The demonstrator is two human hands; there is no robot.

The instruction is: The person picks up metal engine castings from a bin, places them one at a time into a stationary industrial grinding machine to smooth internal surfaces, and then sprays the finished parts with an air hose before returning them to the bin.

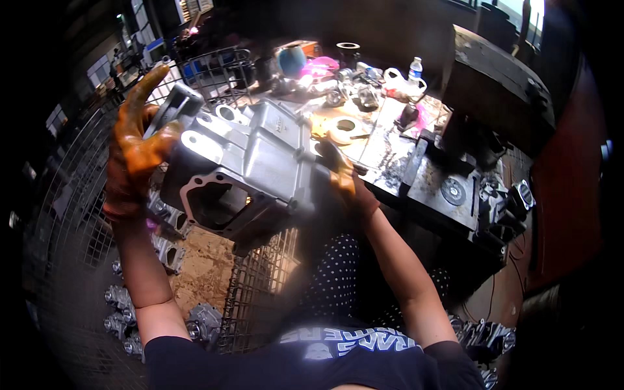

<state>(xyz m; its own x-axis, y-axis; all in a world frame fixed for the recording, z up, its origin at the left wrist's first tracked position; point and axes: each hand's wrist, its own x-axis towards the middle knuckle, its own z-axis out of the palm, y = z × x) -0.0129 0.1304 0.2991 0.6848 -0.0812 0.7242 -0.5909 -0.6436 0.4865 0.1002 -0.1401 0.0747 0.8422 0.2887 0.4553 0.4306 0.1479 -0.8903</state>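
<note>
A large grey metal housing casting [276, 159] is held up in front of me, tilted, with a wide flanged opening on its near face. My left hand [133, 140], in a stained orange glove, grips the raised lug at its left end, with one finger pointing up. At its right side is my right hand [343, 179], also in an orange glove, closed against the casting; part of its fingers is hidden. Below the casting, a wire mesh cage [250, 305] with a brown board inside holds several smaller metal castings [205, 322].
Beyond the casting stands a cluttered workbench [374, 153] with metal parts, a ring-shaped part [344, 128] and a water bottle [416, 68]. A grey disc [453, 191] lies on its right part. A dark metal box [504, 71] stands behind. More castings [487, 341] sit low at right.
</note>
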